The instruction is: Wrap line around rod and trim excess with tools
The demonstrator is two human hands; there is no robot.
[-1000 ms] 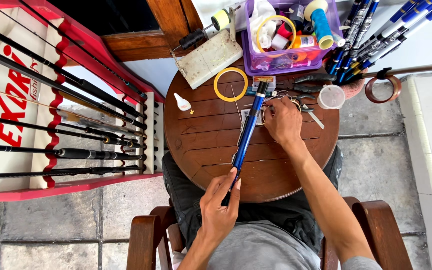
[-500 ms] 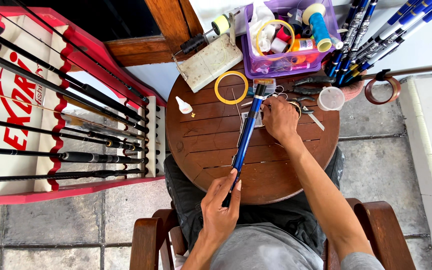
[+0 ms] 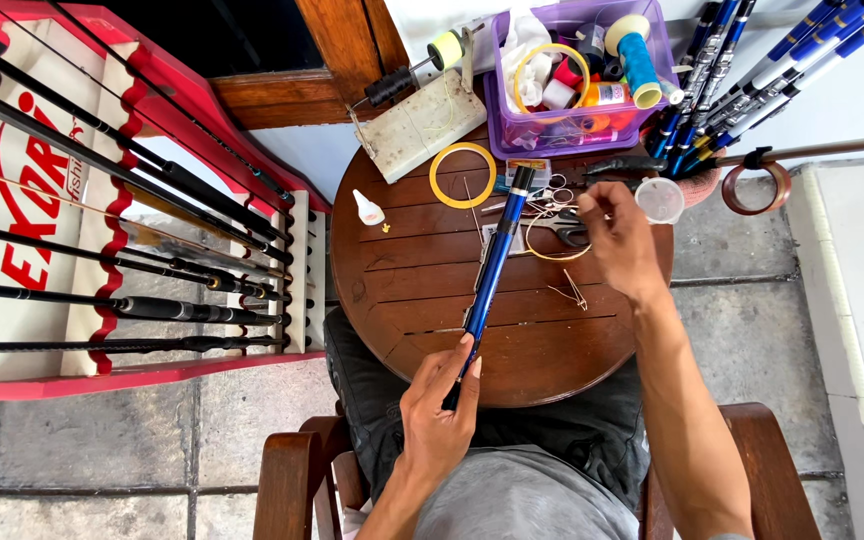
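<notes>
Round wooden bench (image 3: 422, 290) carries a blue rod section (image 3: 492, 270) lying lengthwise. Left hand (image 3: 437, 420) fingers are clamped on its near end; right hand (image 3: 617, 245) hovers beside scissors (image 3: 562, 228), fingers loosely curled, holding nothing visible.

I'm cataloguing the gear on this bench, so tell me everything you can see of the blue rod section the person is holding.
The blue rod section is a slim, glossy tube, metallic blue with black at both ends, looking like painted composite. It lies slantwise over the round wooden table, its far end near the purple tray and beside the yellow tape ring. The left hand grips its near, black end at the table's edge. The right hand is off to its side, not touching it.
</notes>
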